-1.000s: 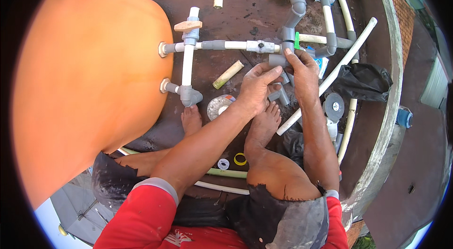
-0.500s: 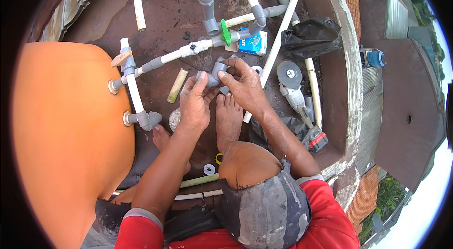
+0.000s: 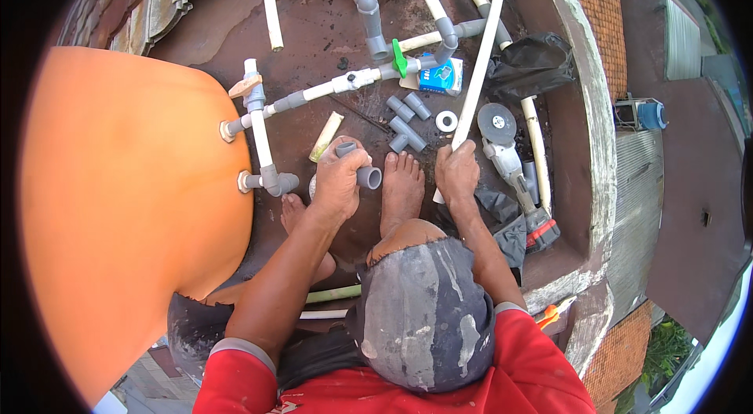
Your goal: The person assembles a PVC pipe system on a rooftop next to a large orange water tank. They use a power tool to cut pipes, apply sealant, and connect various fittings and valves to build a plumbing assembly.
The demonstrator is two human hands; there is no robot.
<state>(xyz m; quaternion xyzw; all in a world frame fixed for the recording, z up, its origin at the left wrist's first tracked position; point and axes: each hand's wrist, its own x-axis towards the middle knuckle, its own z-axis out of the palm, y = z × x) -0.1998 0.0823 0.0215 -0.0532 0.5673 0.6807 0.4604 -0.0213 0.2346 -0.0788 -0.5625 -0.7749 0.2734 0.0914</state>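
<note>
Your L hand (image 3: 337,187) is closed round a grey elbow ftg (image 3: 364,177), both ends poking out, just L of your R foot (image 3: 402,190). Your R hand (image 3: 457,169) is wrapped round a long white pipe (image 3: 481,61) nr its lower end. Beyond, btwn hands: loose grey ftgs (image 3: 408,134) by the toes, white tape roll (image 3: 446,114) nr pipe. Grinder (image 3: 508,167) R of pipe; big orange tank (image 3: 141,179) far L.
</note>
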